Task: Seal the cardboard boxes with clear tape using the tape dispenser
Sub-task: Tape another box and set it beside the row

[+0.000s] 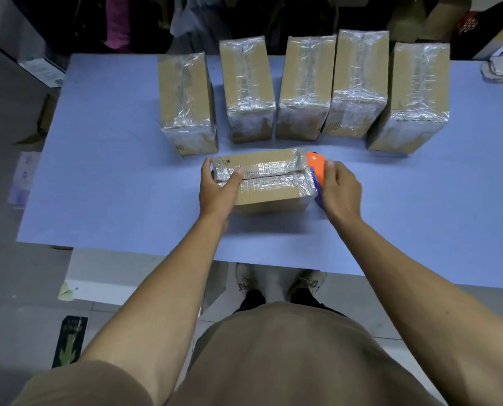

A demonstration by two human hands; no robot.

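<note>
- Head view: the blue table carries a far row of five cardboard boxes, all standing side by side and already wrapped in clear tape.
- The working box lies nearer the person, just in front of that row, with its long axis running left to right across the table. Its top seam runs the same way and already shows tape.
- The left hand grips the box's left end, thumb on the top face, fingers curled over the far corner.
- The right hand is closed round the orange and blue tape dispenser, held against the box's right end.
- Judgement: the dispenser sits at the right extremity of the seam; any further pass would travel along the long axis toward the left hand, which braces the box.
</note>
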